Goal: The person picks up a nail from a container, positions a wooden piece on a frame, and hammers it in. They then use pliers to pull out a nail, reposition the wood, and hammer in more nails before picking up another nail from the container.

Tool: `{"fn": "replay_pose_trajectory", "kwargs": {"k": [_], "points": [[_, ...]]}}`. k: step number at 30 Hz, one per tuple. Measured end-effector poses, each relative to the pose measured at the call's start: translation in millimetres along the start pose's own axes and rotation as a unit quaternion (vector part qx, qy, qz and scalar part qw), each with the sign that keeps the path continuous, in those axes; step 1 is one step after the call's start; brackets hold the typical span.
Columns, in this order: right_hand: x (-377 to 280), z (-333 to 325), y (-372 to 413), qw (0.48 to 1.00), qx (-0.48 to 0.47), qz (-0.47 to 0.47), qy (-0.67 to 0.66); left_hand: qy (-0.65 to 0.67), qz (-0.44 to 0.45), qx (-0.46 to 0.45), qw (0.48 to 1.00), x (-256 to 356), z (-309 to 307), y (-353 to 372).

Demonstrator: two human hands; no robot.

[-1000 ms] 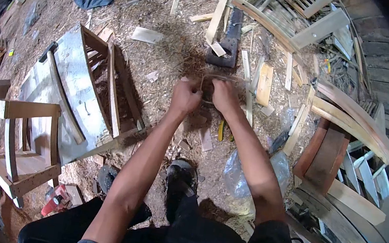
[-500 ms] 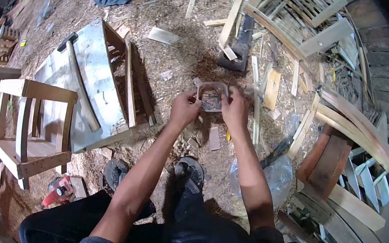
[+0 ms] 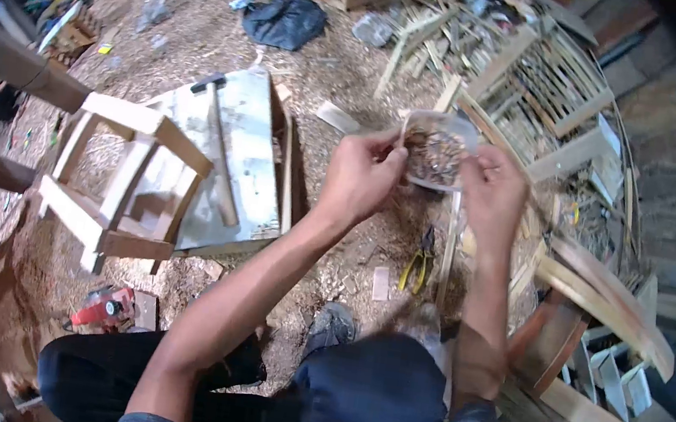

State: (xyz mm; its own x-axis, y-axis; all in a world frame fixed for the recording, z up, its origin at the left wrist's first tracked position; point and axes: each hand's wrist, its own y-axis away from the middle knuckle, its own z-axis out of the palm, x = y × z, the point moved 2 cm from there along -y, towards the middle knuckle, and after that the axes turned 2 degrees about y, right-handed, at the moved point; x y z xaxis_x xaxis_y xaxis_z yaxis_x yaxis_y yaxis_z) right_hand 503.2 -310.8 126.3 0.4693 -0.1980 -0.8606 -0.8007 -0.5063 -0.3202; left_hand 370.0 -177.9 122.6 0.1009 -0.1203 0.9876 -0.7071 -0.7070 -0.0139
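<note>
A small clear plastic tub (image 3: pixel 445 121) is held up in front of me, with many small bits that look like nails (image 3: pixel 433 157) inside. My left hand (image 3: pixel 360 175) grips its left rim between thumb and fingers. At the opposite rim, my right hand (image 3: pixel 496 189) is closed, its fingertips pinched on the edge. Pliers with yellow handles (image 3: pixel 417 261) lie on the floor below the tub. On a pale worn board (image 3: pixel 255 162) to the left rests a hammer (image 3: pixel 224 153).
A small wooden frame (image 3: pixel 129 175) stands at left, near a red power tool (image 3: pixel 103 308). Curved wood pieces (image 3: pixel 608 298) are piled at right, with slatted wood (image 3: pixel 542 84) behind. A black plastic bag (image 3: pixel 284 22) lies on the floor strewn with shavings. Another person (image 3: pixel 1 98) is partly visible far left.
Both hands have raised the tub from near the floor, up and to the right. The view has shifted, and the pliers are now plainly visible below.
</note>
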Motion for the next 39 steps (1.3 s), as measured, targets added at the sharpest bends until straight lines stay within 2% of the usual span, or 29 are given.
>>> {"fn": "replay_pose_trajectory", "kwargs": {"k": [2,3,4,5,6,8,10,11,12,13,14,15,16,17,18,21,25,26,29,31,32,33,35,36,38,39], "points": [[-62.9,-11.4,-21.7,0.998,-0.046,0.044,-0.029,0.056,-0.026,-0.051,0.997,44.2,-22.9,-4.1],[-78.4,-15.9,-37.0,0.998,-0.052,0.021,0.018,0.029,0.007,-0.056,0.998,63.6,-35.7,-4.9],[-97.4,-19.7,-50.0,0.995,-0.077,-0.055,0.021,-0.007,0.028,-0.051,0.998,79.1,-53.5,-2.4],[-143.2,-10.7,-44.8,0.995,-0.029,-0.019,0.088,-0.051,0.030,-0.043,0.997,96.6,-72.8,4.1],[-156.1,-10.8,-58.3,0.993,-0.086,-0.049,0.068,-0.089,0.032,-0.040,0.995,114.9,-92.1,9.8],[-182.8,4.4,-78.4,0.982,-0.161,-0.091,0.040,-0.117,0.049,0.052,0.991,148.6,-135.6,23.2],[-222.2,25.7,-79.4,0.968,-0.192,-0.162,-0.011,-0.106,0.043,0.089,0.989,187.6,-181.2,49.7],[-246.5,42.9,-65.8,0.967,-0.207,-0.147,-0.017,-0.082,0.063,0.075,0.992,196.5,-204.7,67.1],[-266.5,60.5,-54.5,0.967,-0.216,-0.133,-0.021,-0.038,-0.010,-0.030,0.999,220.9,-231.5,89.0],[-274.5,84.2,-48.2,0.947,-0.214,-0.230,-0.073,-0.079,0.040,0.050,0.995,206.9,-247.2,97.8],[-292.4,103.8,-34.9,0.931,-0.247,-0.250,-0.104,-0.121,0.086,0.127,0.981,187.8,-263.4,104.8],[-307.3,121.1,-15.9,0.914,-0.293,-0.241,-0.147,-0.078,0.076,0.145,0.984,179.4,-279.5,121.5],[-314.4,138.0,-3.6,0.896,-0.336,-0.255,-0.136,-0.033,0.068,0.157,0.985,174.3,-295.8,140.9],[-325.4,151.1,15.3,0.899,-0.326,-0.238,-0.171,-0.016,0.032,0.176,0.984,171.1,-305.7,154.2],[-329.6,164.9,24.7,0.884,-0.374,-0.216,-0.179,0.004,0.000,0.194,0.981,168.7,-314.6,166.9],[-353.5,190.0,54.2,0.862,-0.432,-0.179,-0.198,0.065,-0.022,0.202,0.977,154.3,-348.2,192.7],[-371.7,222.5,87.6,0.850,-0.471,-0.145,-0.188,0.067,-0.013,0.204,0.977,135.7,-389.4,218.3],[-370.4,232.0,99.5,0.846,-0.477,-0.134,-0.199,0.070,-0.037,0.226,0.971,129.2,-396.5,228.3],[-368.9,254.4,141.8,0.849,-0.451,-0.186,-0.202,0.103,-0.043,0.236,0.965,102.9,-419.1,257.2],[-355.9,280.4,172.2,0.853,-0.448,-0.194,-0.186,0.093,-0.035,0.261,0.960,69.3,-433.6,272.7],[-355.4,288.8,187.8,0.854,-0.466,-0.207,-0.101,0.061,-0.060,0.293,0.952,45.4,-435.7,278.9],[-338.1,305.5,204.4,0.843,-0.449,-0.294,-0.043,0.017,-0.044,0.319,0.947,14.3,-437.4,283.5],[-302.7,336.7,233.8,0.846,-0.433,-0.309,-0.033,-0.036,-0.027,0.373,0.927,-53.4,-434.4,289.8],[-282.3,354.5,244.1,0.852,-0.438,-0.285,-0.028,-0.041,-0.028,0.403,0.914,-83.6,-426.1,289.4],[-246.0,389.6,258.4,0.857,-0.444,-0.260,-0.014,-0.030,-0.109,0.452,0.885,-134.2,-411.6,281.9],[-230.1,406.4,261.9,0.865,-0.438,-0.244,0.008,-0.071,-0.068,0.471,0.876,-169.0,-413.1,273.6]]}}
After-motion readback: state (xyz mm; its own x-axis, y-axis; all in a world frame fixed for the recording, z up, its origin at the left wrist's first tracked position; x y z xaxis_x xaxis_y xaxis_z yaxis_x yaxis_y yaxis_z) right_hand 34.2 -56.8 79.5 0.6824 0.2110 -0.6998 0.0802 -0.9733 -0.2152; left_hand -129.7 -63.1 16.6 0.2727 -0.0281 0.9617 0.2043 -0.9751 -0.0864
